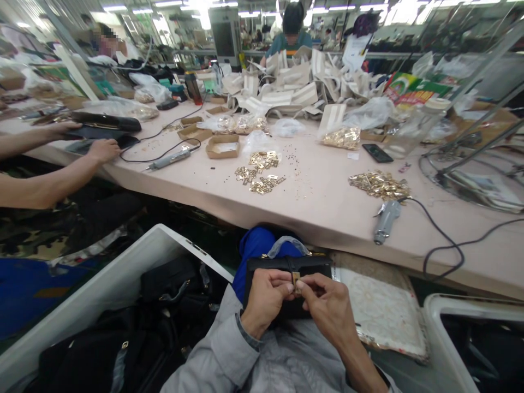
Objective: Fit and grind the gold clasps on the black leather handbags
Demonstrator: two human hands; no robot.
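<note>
A black handbag (319, 267) lies across my lap, its handle (286, 244) wrapped in clear plastic. A small gold metal clasp (296, 277) sits at the middle of the bag, on a narrow black strap. My left hand (262, 300) is closed, with thumb and fingers pinching the clasp from the left. From the other side my right hand (331, 307) pinches it too, thumb and forefinger at its lower edge. The fingertips cover part of the clasp, and both hands hide much of the bag's front.
On the table (311, 218) lie loose gold fittings (262, 174), another gold pile (379, 184), a grey electric screwdriver (387, 221) with its cable, and a phone (377, 153). White bins with black bags stand left (164, 240) and right (470, 303). A co-worker's hands (104, 150) work at the left.
</note>
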